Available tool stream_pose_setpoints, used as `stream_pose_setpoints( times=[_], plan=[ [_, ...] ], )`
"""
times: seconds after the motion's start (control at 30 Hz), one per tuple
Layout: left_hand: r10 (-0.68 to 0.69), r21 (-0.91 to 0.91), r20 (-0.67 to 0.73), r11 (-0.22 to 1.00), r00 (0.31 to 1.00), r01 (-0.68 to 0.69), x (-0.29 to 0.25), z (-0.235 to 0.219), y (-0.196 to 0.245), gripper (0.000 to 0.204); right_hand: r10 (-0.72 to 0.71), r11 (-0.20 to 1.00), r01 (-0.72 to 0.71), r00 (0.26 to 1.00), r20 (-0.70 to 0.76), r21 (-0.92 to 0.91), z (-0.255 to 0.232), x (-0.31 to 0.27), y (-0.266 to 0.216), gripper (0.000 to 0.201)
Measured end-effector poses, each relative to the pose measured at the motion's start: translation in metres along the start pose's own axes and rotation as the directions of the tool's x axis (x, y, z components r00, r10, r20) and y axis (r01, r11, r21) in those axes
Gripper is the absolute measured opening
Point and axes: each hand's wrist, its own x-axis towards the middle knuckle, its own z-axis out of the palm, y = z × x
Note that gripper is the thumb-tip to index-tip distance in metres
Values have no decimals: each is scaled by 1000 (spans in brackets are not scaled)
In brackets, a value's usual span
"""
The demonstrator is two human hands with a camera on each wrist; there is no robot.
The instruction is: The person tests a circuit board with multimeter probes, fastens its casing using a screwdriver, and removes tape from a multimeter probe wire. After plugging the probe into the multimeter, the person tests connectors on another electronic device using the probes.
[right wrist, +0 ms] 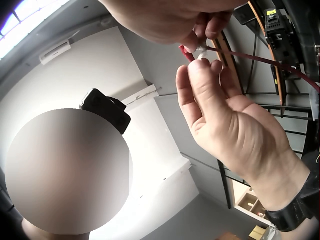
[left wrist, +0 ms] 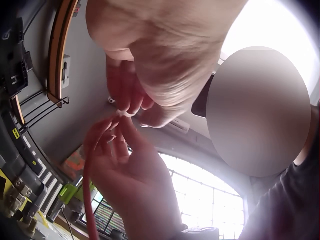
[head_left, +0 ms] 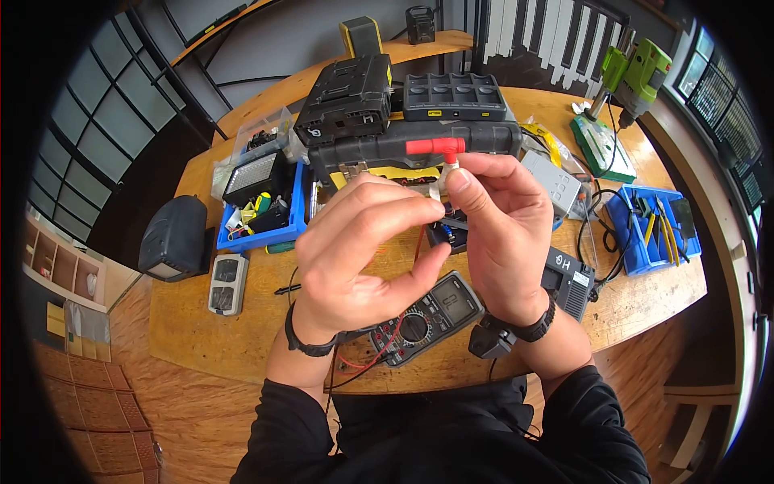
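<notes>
My right hand [head_left: 508,226] pinches a red right-angle plug [head_left: 435,147] at its lower end between thumb and index finger. A white strip [head_left: 435,192] hangs just below the plug and runs to the left fingertips. My left hand [head_left: 363,246] holds the strip's end at its bent fingers, while its thumb stands apart. In the left wrist view, a red cable [left wrist: 89,190] leads away from where the fingertips meet. Beneath the hands lies a digital multimeter [head_left: 427,319] with red and black leads.
Behind the hands stands a large black case [head_left: 484,135] carrying a black tool box [head_left: 347,93] and a battery charger [head_left: 451,97]. Blue bins flank it, one full of parts [head_left: 262,239] and one with pliers [head_left: 663,230]. A green drill [head_left: 641,77] stands at back right.
</notes>
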Motion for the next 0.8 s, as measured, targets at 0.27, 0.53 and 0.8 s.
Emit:
stream_pose_setpoints(
  times=[0.27, 0.53, 0.8],
  plan=[
    [-294, 143, -80, 942, 953, 302, -7, 7, -1, 36, -11, 998, 10, 1000, 13, 68, 0, -1, -1, 20],
    [-206, 146, -142, 963, 968, 227, -12, 10, -4, 30, 65, 998, -66, 997, 42, 23, 3, -3, -2, 24],
    [-430, -94, -179, 903, 885, 420, -15, 1, -7, 20, 82, 997, -80, 992, 98, -22, 3, 2, -12, 28]
  ],
)
